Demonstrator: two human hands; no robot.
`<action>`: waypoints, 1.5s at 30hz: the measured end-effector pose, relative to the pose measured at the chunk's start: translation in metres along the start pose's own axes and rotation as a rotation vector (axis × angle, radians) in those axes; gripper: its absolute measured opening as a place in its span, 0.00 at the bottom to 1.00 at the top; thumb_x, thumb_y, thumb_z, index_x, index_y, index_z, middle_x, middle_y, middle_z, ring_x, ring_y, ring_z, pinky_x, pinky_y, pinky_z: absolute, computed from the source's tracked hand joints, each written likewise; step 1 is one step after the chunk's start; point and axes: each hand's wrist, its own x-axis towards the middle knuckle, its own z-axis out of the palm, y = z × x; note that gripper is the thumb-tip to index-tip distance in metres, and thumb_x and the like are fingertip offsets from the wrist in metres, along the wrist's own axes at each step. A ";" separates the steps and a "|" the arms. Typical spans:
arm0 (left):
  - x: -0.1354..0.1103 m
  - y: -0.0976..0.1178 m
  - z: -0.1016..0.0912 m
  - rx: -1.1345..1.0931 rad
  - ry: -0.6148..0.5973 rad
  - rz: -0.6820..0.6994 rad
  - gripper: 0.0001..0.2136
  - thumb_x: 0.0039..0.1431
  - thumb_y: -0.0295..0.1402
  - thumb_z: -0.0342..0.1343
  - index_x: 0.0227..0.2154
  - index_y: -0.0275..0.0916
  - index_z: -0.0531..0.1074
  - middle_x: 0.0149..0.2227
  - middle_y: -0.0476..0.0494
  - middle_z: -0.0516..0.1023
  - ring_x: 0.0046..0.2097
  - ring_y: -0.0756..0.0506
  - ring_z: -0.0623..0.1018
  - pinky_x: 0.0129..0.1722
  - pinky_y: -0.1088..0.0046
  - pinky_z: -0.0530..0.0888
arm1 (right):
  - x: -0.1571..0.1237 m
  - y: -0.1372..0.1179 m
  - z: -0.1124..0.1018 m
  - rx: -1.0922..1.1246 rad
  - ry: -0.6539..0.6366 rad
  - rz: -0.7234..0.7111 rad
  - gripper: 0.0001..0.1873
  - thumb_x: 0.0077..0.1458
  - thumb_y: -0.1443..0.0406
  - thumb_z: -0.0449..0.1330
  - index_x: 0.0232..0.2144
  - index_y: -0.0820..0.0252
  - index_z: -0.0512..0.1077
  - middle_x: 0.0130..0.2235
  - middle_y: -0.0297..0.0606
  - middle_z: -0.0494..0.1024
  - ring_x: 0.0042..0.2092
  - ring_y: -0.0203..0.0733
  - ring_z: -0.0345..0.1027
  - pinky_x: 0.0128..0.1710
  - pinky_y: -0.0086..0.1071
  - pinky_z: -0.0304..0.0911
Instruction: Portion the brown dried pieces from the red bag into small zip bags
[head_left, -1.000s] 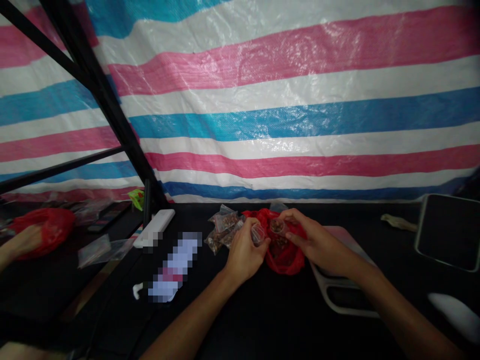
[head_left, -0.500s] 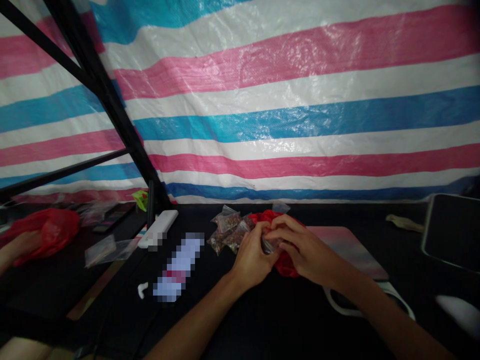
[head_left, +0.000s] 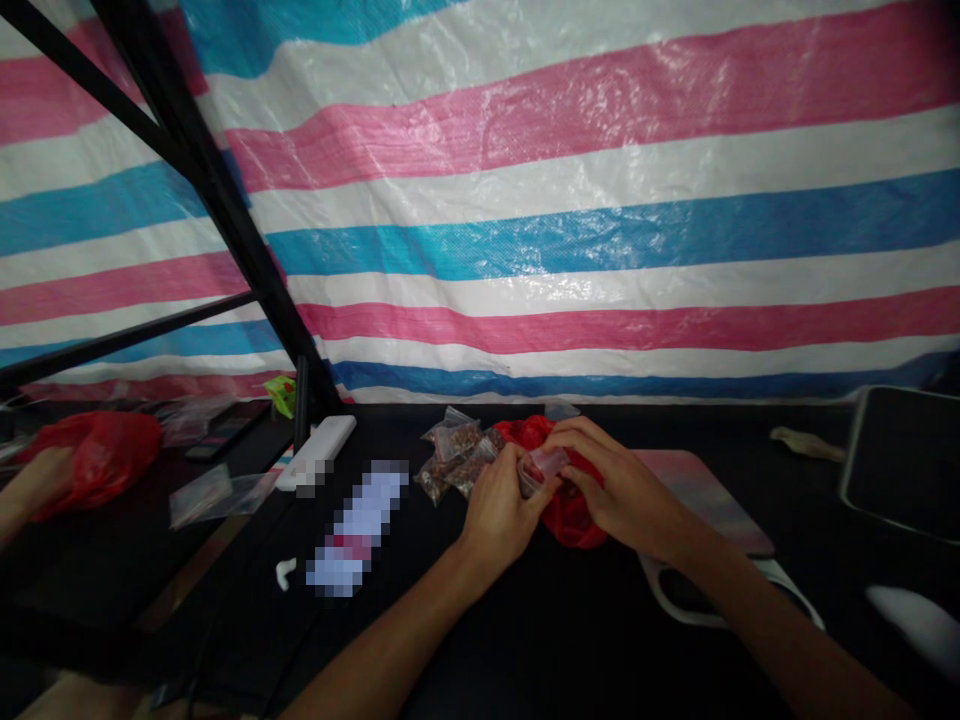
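Note:
My left hand (head_left: 499, 510) and my right hand (head_left: 611, 490) meet over a red plastic bag (head_left: 574, 515) on the black table. Both pinch a small clear packet (head_left: 541, 467) with brownish bits inside, held between their fingertips. Just left of my hands lies a pile of several similar filled packets (head_left: 456, 455). The red bag is partly hidden under my right hand.
A white flat device (head_left: 316, 452) and a pixelated object (head_left: 358, 528) lie to the left. Another person's hand (head_left: 34, 485) rests on a second red bag (head_left: 101, 455) at far left. A pink pad (head_left: 694, 495), a dark tray (head_left: 904, 460) and a black frame post (head_left: 225, 220) stand around.
A second ago my right hand held a small cup of bits by the packet; now both hands are closed on the packet itself, slightly higher than half a second ago.

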 end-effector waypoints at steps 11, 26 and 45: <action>-0.009 0.012 -0.003 -0.036 0.050 -0.156 0.17 0.55 0.38 0.65 0.44 0.42 0.66 0.42 0.39 0.78 0.44 0.36 0.79 0.42 0.66 0.69 | -0.005 0.024 -0.015 -0.447 -0.186 0.175 0.24 0.44 0.80 0.54 0.41 0.58 0.77 0.46 0.43 0.77 0.50 0.50 0.68 0.53 0.41 0.60; 0.005 0.001 0.008 -0.601 0.072 -0.260 0.11 0.54 0.24 0.55 0.40 0.40 0.66 0.39 0.46 0.79 0.39 0.46 0.79 0.40 0.72 0.74 | -0.008 0.022 -0.001 -0.339 -0.257 0.153 0.18 0.53 0.72 0.62 0.46 0.53 0.76 0.48 0.40 0.81 0.53 0.51 0.68 0.56 0.48 0.51; 0.001 -0.005 0.005 -0.253 0.114 -0.026 0.06 0.61 0.28 0.56 0.40 0.42 0.66 0.35 0.51 0.76 0.35 0.47 0.76 0.37 0.72 0.69 | 0.000 0.011 0.000 -0.113 0.032 0.060 0.19 0.62 0.70 0.58 0.54 0.50 0.72 0.54 0.39 0.78 0.56 0.49 0.69 0.59 0.46 0.60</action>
